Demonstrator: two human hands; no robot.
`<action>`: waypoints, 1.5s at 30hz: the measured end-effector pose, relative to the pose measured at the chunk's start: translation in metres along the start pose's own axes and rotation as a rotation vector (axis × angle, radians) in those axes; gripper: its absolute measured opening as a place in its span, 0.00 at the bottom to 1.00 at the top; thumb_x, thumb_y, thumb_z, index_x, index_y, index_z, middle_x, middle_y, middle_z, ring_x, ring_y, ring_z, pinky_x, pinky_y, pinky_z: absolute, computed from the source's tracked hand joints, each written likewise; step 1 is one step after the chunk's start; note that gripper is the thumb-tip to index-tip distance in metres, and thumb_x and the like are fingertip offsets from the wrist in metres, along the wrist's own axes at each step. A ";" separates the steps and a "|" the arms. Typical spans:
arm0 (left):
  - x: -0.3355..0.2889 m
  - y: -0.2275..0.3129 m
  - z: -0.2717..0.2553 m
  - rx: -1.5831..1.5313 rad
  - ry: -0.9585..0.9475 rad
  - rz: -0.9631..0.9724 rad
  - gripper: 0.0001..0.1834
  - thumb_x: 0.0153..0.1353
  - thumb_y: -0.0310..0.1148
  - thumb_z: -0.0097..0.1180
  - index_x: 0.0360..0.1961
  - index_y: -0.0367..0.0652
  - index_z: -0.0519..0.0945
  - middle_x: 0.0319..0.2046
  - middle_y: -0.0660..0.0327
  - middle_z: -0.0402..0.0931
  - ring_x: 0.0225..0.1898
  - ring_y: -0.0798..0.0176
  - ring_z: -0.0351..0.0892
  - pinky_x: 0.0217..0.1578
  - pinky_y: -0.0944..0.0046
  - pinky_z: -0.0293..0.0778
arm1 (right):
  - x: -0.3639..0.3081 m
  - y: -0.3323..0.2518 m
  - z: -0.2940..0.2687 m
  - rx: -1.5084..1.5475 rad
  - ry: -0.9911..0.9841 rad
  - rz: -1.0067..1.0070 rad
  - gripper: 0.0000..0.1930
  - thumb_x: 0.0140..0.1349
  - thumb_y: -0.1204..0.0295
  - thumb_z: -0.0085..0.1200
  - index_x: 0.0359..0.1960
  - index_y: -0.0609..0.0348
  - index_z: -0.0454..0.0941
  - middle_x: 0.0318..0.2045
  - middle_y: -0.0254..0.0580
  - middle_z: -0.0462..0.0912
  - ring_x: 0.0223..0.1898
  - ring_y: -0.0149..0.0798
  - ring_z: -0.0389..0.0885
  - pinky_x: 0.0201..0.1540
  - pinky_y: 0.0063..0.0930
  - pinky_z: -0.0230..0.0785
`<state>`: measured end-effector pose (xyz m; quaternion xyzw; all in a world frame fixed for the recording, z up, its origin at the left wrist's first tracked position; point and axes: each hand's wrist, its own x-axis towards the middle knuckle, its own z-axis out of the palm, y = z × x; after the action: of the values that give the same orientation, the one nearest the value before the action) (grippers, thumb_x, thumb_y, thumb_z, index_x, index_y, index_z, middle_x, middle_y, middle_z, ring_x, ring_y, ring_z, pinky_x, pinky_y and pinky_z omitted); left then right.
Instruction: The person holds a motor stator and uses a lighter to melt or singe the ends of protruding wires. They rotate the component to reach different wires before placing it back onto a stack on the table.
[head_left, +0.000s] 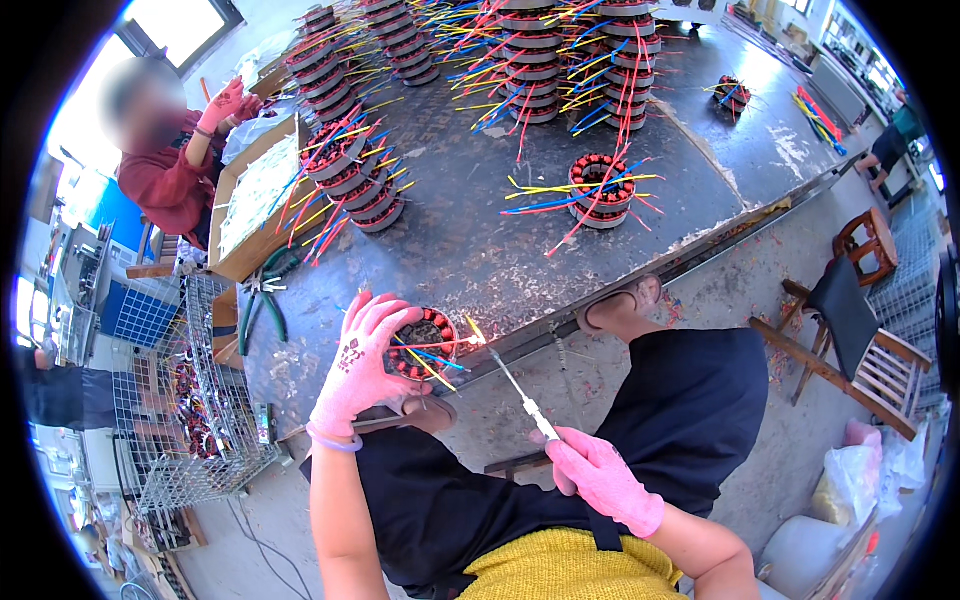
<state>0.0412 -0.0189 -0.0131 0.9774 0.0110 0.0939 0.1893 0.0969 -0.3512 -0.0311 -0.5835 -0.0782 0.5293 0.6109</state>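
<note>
My left hand point(355, 370), in a pink glove, grips a motor stator point(441, 326) at the near edge of the table. The stator is a ring with red windings, and red, yellow and blue wires stick out of it to the right. My right hand point(605, 485), also gloved in pink, is closed around a slim rod-shaped tool point(520, 390) with a white section. A bright orange-white glow, like a small flame, shows at the tool's tip beside the wire ends. The wire it touches, if any, cannot be made out.
Tall stator stacks point(530, 75) stand on the dark worn table point(450, 240); a short stack point(602, 205) sits closer. Green-handled pliers point(263, 300) lie left, beside a cardboard box point(232, 225). A wire basket point(170, 420) stands lower left. Another person point(165, 180) works at far left.
</note>
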 end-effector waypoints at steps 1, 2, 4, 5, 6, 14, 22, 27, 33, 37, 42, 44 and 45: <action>0.000 0.000 0.000 0.000 -0.003 -0.003 0.49 0.27 0.42 0.80 0.58 0.47 0.77 0.57 0.58 0.74 0.67 0.51 0.66 0.75 0.45 0.48 | 0.000 -0.001 0.000 -0.001 -0.001 0.008 0.20 0.77 0.64 0.46 0.62 0.66 0.74 0.22 0.28 0.70 0.23 0.22 0.64 0.28 0.19 0.57; 0.000 0.000 0.000 0.002 0.001 -0.003 0.49 0.27 0.42 0.80 0.58 0.47 0.77 0.57 0.58 0.74 0.67 0.51 0.66 0.75 0.45 0.48 | 0.000 0.000 -0.001 -0.009 0.000 0.003 0.20 0.77 0.64 0.46 0.61 0.66 0.74 0.22 0.28 0.70 0.23 0.22 0.64 0.28 0.19 0.57; 0.000 -0.001 0.002 0.005 0.008 -0.001 0.49 0.27 0.42 0.80 0.58 0.47 0.77 0.57 0.58 0.74 0.67 0.51 0.66 0.75 0.45 0.48 | 0.001 0.003 -0.002 -0.025 0.002 -0.009 0.20 0.77 0.64 0.46 0.61 0.66 0.74 0.22 0.28 0.71 0.23 0.22 0.64 0.28 0.19 0.57; 0.000 -0.001 0.001 0.005 0.005 -0.003 0.49 0.26 0.42 0.80 0.58 0.47 0.77 0.57 0.57 0.74 0.67 0.51 0.66 0.75 0.45 0.48 | 0.001 0.004 -0.001 -0.024 0.003 -0.010 0.20 0.77 0.64 0.46 0.61 0.66 0.74 0.21 0.28 0.71 0.23 0.22 0.64 0.28 0.19 0.57; 0.000 0.000 0.001 0.005 0.001 -0.004 0.49 0.26 0.42 0.80 0.58 0.47 0.77 0.57 0.57 0.74 0.68 0.51 0.66 0.75 0.45 0.48 | 0.001 0.004 -0.001 -0.023 0.004 -0.010 0.20 0.77 0.64 0.46 0.61 0.66 0.74 0.21 0.28 0.71 0.23 0.22 0.64 0.28 0.19 0.57; 0.000 0.000 0.001 0.012 0.007 -0.001 0.49 0.26 0.43 0.80 0.58 0.46 0.77 0.57 0.57 0.74 0.67 0.50 0.66 0.75 0.44 0.49 | 0.003 0.004 -0.002 -0.059 -0.001 -0.028 0.21 0.76 0.60 0.45 0.59 0.64 0.75 0.21 0.29 0.72 0.23 0.22 0.66 0.28 0.21 0.60; 0.001 0.002 0.000 0.012 0.012 -0.001 0.49 0.25 0.41 0.81 0.56 0.45 0.77 0.56 0.57 0.75 0.66 0.50 0.68 0.75 0.44 0.49 | 0.003 0.006 -0.001 -0.015 -0.004 -0.030 0.21 0.76 0.61 0.45 0.61 0.64 0.74 0.21 0.27 0.71 0.23 0.21 0.66 0.27 0.20 0.59; 0.000 0.002 0.000 0.002 0.010 -0.014 0.49 0.25 0.43 0.80 0.58 0.46 0.77 0.57 0.57 0.74 0.67 0.49 0.66 0.75 0.44 0.50 | 0.003 0.007 -0.002 0.006 0.001 -0.024 0.22 0.76 0.61 0.45 0.62 0.65 0.73 0.21 0.26 0.70 0.22 0.20 0.65 0.26 0.19 0.58; 0.001 0.003 -0.001 0.012 0.002 -0.015 0.49 0.26 0.42 0.81 0.57 0.45 0.77 0.57 0.56 0.74 0.67 0.50 0.67 0.75 0.44 0.49 | 0.004 0.007 0.000 0.014 -0.014 -0.013 0.22 0.76 0.61 0.45 0.62 0.65 0.73 0.21 0.26 0.70 0.22 0.20 0.64 0.26 0.19 0.57; 0.000 0.001 -0.001 0.013 0.003 -0.007 0.49 0.26 0.42 0.80 0.57 0.45 0.77 0.57 0.56 0.74 0.67 0.50 0.67 0.75 0.44 0.49 | 0.005 0.006 0.000 -0.018 -0.008 -0.029 0.21 0.76 0.62 0.45 0.62 0.65 0.73 0.21 0.26 0.70 0.22 0.20 0.64 0.26 0.19 0.57; -0.001 0.001 0.000 0.003 0.009 -0.010 0.48 0.27 0.42 0.80 0.58 0.46 0.77 0.57 0.56 0.74 0.67 0.49 0.67 0.75 0.44 0.49 | 0.004 0.006 0.001 -0.023 -0.005 -0.024 0.21 0.76 0.62 0.45 0.61 0.65 0.74 0.21 0.27 0.71 0.22 0.20 0.65 0.26 0.20 0.58; -0.001 0.001 0.000 -0.005 0.002 -0.018 0.48 0.27 0.41 0.80 0.58 0.47 0.77 0.57 0.57 0.74 0.67 0.49 0.66 0.75 0.44 0.49 | 0.004 0.007 0.000 -0.014 -0.004 -0.025 0.21 0.76 0.61 0.45 0.61 0.65 0.74 0.21 0.27 0.71 0.22 0.21 0.65 0.26 0.20 0.58; 0.000 0.001 0.000 -0.006 -0.001 -0.018 0.48 0.27 0.41 0.80 0.58 0.47 0.77 0.57 0.57 0.74 0.67 0.49 0.66 0.75 0.44 0.49 | 0.004 0.008 0.000 -0.002 -0.003 -0.027 0.22 0.76 0.61 0.45 0.61 0.65 0.74 0.21 0.27 0.71 0.22 0.21 0.65 0.26 0.20 0.58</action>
<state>0.0406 -0.0201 -0.0125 0.9767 0.0195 0.0918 0.1931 0.0945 -0.3503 -0.0400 -0.5822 -0.0874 0.5219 0.6173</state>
